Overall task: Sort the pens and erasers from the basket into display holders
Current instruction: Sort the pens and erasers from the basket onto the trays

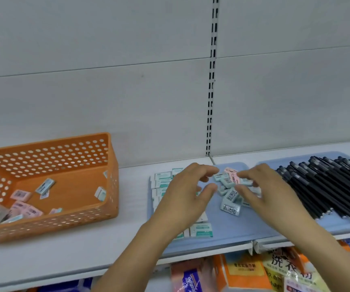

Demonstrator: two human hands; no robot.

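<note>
While my left hand (pixel 187 190) and right hand (pixel 260 187) are hovering half-curled, holding nothing, over the loose erasers (pixel 230 191) on the blue tray (pixel 228 226), I'm risking scattering them into the pens (pixel 325 186) alongside.

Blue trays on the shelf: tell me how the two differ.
The near blue tray holds small boxed erasers, some in rows, some in a loose pile; the right-hand blue tray holds black pens laid side by side. Both hands hover over the eraser tray, none over the pen tray. Both are flat and pale blue.
</note>
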